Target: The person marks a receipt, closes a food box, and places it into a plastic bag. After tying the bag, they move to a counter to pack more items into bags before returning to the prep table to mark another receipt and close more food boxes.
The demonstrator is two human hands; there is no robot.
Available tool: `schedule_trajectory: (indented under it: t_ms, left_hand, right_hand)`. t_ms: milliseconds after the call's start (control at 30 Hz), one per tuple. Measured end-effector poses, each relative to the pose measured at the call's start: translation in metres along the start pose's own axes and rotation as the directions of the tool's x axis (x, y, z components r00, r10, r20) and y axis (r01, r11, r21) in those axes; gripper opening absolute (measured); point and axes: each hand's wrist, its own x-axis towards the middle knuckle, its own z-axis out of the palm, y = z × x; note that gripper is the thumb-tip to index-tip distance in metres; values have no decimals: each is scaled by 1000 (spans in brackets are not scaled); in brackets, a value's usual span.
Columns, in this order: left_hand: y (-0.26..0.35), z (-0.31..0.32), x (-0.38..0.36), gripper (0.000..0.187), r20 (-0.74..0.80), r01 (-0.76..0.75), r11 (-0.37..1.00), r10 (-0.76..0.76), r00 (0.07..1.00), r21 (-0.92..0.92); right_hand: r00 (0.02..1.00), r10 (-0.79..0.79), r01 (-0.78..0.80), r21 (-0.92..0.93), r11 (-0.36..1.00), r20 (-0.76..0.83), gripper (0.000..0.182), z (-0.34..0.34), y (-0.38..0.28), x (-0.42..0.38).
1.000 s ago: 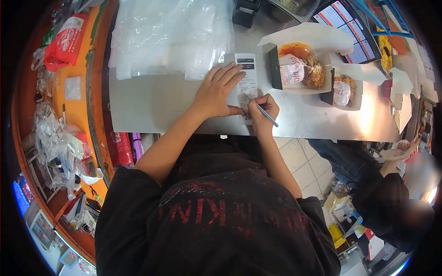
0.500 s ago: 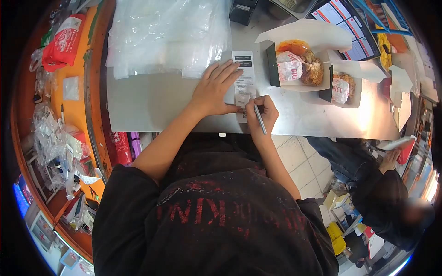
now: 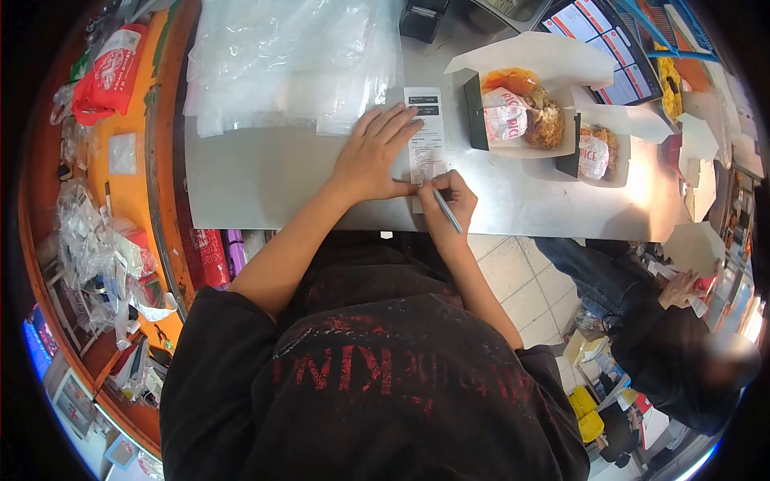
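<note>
A long white printed receipt (image 3: 425, 132) lies on the steel counter (image 3: 265, 180). My left hand (image 3: 373, 154) rests flat on its left edge, fingers spread, pinning it down. My right hand (image 3: 446, 200) grips a pen (image 3: 447, 212) with its tip on the lower part of the receipt. The receipt's bottom end is hidden under my right hand.
Two open food boxes (image 3: 521, 112) (image 3: 595, 152) with rice packets stand to the right. A pile of clear plastic bags (image 3: 293, 60) lies at the back left, a screen (image 3: 605, 48) at the back right. Another person (image 3: 682, 345) stands to the right.
My right hand with the pen has shifted slightly up and left along the receipt. The left hand stays put. The person at right has moved an arm and a paper.
</note>
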Motion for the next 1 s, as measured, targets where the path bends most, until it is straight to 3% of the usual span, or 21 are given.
schedule_trajectory:
  t_ms: [33, 100, 133, 200, 233, 300, 333, 400, 467, 500, 567, 600, 633, 700, 733, 900, 1000]
  left_hand:
    - [1, -1, 0, 85, 13, 5, 1000, -5, 1000, 2]
    - [1, -2, 1, 85, 23, 6, 1000, -6, 1000, 6]
    - [0, -2, 0, 87, 24, 5, 1000, -5, 1000, 2]
    - [0, 0, -1, 89, 20, -3, 1000, 3, 1000, -1]
    - [0, 0, -2, 91, 22, 4, 1000, -3, 1000, -28]
    - [-2, -3, 0, 92, 14, -8, 999, 9, 1000, -47]
    - [-3, -6, 0, 91, 58, 4, 997, 0, 998, -75]
    - [-2, -14, 5, 89, 97, -5, 995, 15, 995, -102]
    - [1, -22, 12, 72, -94, 86, 919, -131, 987, -384]
    - [6, -23, 19, 72, -98, 67, 922, -112, 989, -380]
    - [25, -17, 36, 54, 24, 297, 858, -316, 948, -419]
    - [43, -5, 46, 44, -95, 227, 837, -313, 945, -497]
    - [57, 6, 57, 44, -101, 208, 845, -292, 951, -492]
    - [72, 24, 73, 49, -55, 334, 840, -393, 918, -428]
    - [75, 24, 79, 54, 2, 380, 784, -435, 900, -490]
    - [73, -24, 58, 50, 19, 375, 818, -408, 913, -436]
    - [57, -40, 31, 49, 108, 446, 805, -441, 891, -391]
  right_hand:
    - [1000, -1, 1, 0, 1000, -1, 19, -1, 0, -1]
    - [998, -65, 65, -198, 978, 6, 18, -4, -1, -2]
    - [998, -67, 67, -199, 978, 4, 18, -4, -2, -2]
    - [978, 100, -78, -126, 989, 181, 10, -4, -7, 1]
    - [980, 96, -75, -125, 989, 173, 10, -6, -12, 3]
    - [976, -184, 211, -318, 924, 112, 19, -12, -23, 13]
    - [976, -194, 216, -320, 922, 98, 19, -15, -26, 16]
    - [899, -431, 408, -518, 752, 81, 33, -25, -32, 24]
    - [910, -412, 338, -505, 794, -40, 34, -46, -33, 27]
    - [915, -377, 271, -475, 837, -142, 35, -60, -32, 29]
    - [862, -427, 218, -562, 798, -273, 35, -87, -17, 42]
    - [890, -343, 143, -530, 836, -302, 34, -101, -14, 46]
    - [880, -352, 143, -528, 837, -320, 34, -112, -12, 50]
    - [904, -217, 31, -449, 893, -369, 37, -131, -6, 59]
    - [897, -245, 30, -501, 865, -368, 39, -139, 1, 63]
    - [899, -283, 112, -450, 886, -334, 37, -156, 11, 66]
    - [890, -293, 154, -376, 914, -349, 32, -153, -3, 72]
